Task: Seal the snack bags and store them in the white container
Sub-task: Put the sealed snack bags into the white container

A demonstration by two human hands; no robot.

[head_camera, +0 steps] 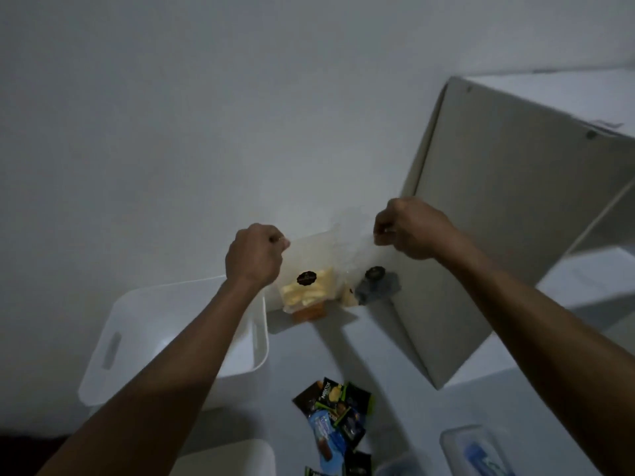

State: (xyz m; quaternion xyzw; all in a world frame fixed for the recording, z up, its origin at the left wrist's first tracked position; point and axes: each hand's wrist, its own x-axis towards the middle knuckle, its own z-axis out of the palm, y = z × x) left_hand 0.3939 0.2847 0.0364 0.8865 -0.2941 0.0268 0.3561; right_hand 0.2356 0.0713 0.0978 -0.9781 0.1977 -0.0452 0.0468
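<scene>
Nearest, below both hands, a pile of small snack packets [338, 420] lies on the white table [395, 365], with a clear lidded box [476, 448] to the right of it. Under the left forearm stands the white container [113, 341], open at the top. Farther up, the left hand [256, 257] and the right hand [410, 228] each pinch with curled fingers one top corner of a clear snack bag [311, 280], stretched between them. Yellow chips sit at its bottom, below the fingers. Behind the right hand stands a white cabinet [508, 207].
</scene>
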